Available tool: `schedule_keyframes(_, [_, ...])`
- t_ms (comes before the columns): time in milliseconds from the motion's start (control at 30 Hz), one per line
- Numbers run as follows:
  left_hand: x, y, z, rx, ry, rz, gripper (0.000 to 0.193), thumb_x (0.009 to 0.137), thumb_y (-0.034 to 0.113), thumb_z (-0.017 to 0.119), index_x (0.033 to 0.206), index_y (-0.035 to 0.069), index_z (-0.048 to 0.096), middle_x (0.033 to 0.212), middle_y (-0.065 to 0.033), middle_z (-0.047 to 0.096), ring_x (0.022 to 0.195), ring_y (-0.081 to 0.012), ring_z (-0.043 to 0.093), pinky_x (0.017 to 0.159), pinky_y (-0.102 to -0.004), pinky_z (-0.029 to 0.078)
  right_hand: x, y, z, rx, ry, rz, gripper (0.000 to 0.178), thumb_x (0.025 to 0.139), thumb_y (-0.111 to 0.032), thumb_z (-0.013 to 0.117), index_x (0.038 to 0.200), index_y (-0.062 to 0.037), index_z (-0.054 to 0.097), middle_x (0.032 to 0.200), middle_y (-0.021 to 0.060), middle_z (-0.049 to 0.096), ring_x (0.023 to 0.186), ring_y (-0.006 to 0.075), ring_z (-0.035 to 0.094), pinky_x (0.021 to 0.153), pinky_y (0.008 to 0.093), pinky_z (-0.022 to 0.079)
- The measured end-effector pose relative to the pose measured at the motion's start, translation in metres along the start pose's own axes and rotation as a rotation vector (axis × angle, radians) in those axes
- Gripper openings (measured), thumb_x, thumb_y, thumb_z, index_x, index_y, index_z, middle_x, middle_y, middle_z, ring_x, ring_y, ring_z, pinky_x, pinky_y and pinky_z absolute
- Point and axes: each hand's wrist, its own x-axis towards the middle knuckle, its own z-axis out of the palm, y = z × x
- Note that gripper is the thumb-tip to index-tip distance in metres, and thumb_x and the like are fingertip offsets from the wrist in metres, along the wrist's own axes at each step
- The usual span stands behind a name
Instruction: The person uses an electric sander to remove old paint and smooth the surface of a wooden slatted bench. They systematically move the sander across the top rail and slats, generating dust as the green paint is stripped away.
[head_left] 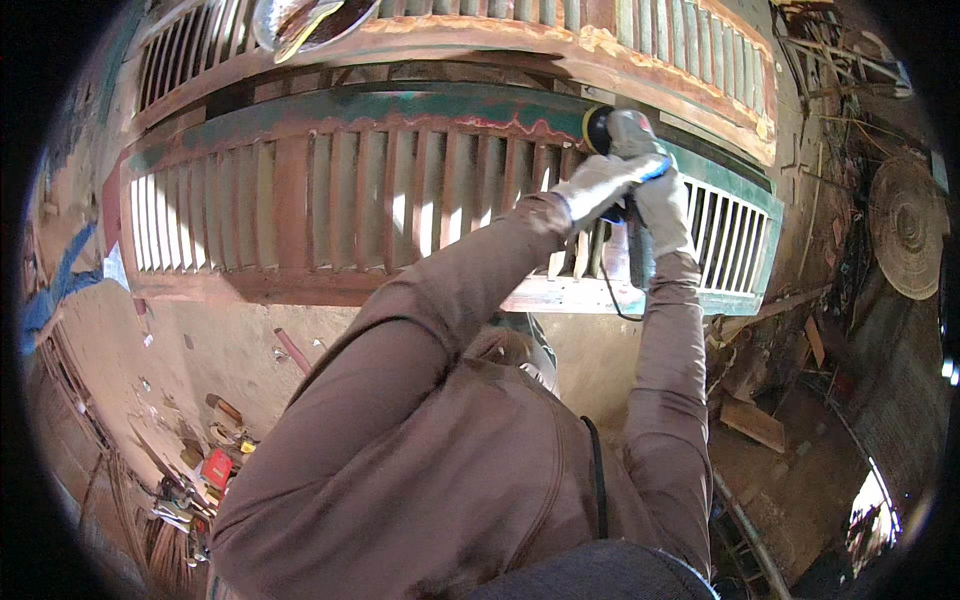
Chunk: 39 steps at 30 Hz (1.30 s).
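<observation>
A slatted wooden shutter [292,200] stretches crosswise, its upper rail [400,104] part green, as a corded power tool [629,136], toward its right end, is gripped by a gloved left hand [594,187] and gloved right hand [666,212]; the small round disc [597,131] appears to meet the rail.

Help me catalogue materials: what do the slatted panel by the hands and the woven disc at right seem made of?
Slatted panel: probably wood, given its framed slats; patchy green paint, matte reddish-brown areas.
Woven disc: likely straw, judging by tan concentric rings; seemingly unpainted.
</observation>
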Motion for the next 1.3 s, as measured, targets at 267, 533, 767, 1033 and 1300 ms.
schedule_keyframes(267, [-0.056, 0.002, -0.100, -0.296, 0.237, 0.105, 0.043, 0.102, 0.040, 0.074, 0.123, 0.003, 0.077, 0.114, -0.0063, 0.076, 0.096, -0.0133, 0.072, 0.082, -0.0308, 0.058, -0.033, -0.164, 0.049, -0.056, -0.159, -0.131, 0.057, 0.095, -0.047, 0.064, 0.129, -0.0025, 0.061, 0.114, 0.0322, 0.073, 0.111, 0.0489, 0.070, 0.096, 0.0534, 0.056])
schedule_keyframes(533, [-0.015, -0.009, -0.052, 0.163, 0.146, 0.006, 0.070, 0.096, 0.064, 0.070, 0.127, 0.002, 0.074, 0.107, -0.0089, 0.075, 0.087, -0.0168, 0.072, 0.073, -0.0309, 0.061, -0.012, -0.067, 0.029, -0.022, -0.061, -0.110, 0.053, 0.094, -0.040, 0.068, 0.131, -0.0028, 0.062, 0.116, 0.0307, 0.073, 0.110, 0.0473, 0.071, 0.095, 0.0519, 0.056])
schedule_keyframes(767, [0.019, -0.011, -0.016, 0.198, -0.004, -0.001, 0.081, 0.091, 0.073, 0.069, 0.124, 0.000, 0.074, 0.110, -0.0121, 0.073, 0.092, -0.0214, 0.071, 0.077, -0.0342, 0.061, 0.008, 0.002, 0.004, 0.022, -0.040, 0.041, 0.051, 0.088, -0.038, 0.079, 0.125, -0.0033, 0.068, 0.107, 0.0247, 0.077, 0.101, 0.0396, 0.076, 0.085, 0.0442, 0.059])
schedule_keyframes(1033, [-0.060, 0.012, -0.098, -0.209, 0.191, 0.067, 0.052, 0.096, 0.053, 0.077, 0.113, 0.004, 0.078, 0.098, -0.0032, 0.076, 0.075, -0.0095, 0.069, 0.066, -0.0262, 0.056, -0.032, -0.150, 0.057, 0.023, -0.104, -0.138, 0.052, 0.095, -0.039, 0.066, 0.135, -0.0054, 0.062, 0.117, 0.0297, 0.074, 0.113, 0.0459, 0.071, 0.096, 0.0524, 0.055])
schedule_keyframes(1300, [-0.009, -0.002, -0.048, 0.177, -0.010, -0.040, 0.075, 0.095, 0.066, 0.068, 0.133, 0.002, 0.070, 0.117, -0.0140, 0.074, 0.098, -0.0228, 0.074, 0.073, -0.0357, 0.063, -0.013, -0.047, 0.024, 0.128, -0.030, 0.030, 0.056, 0.087, -0.036, 0.080, 0.130, -0.0015, 0.067, 0.112, 0.0199, 0.078, 0.103, 0.0322, 0.076, 0.087, 0.0413, 0.059])
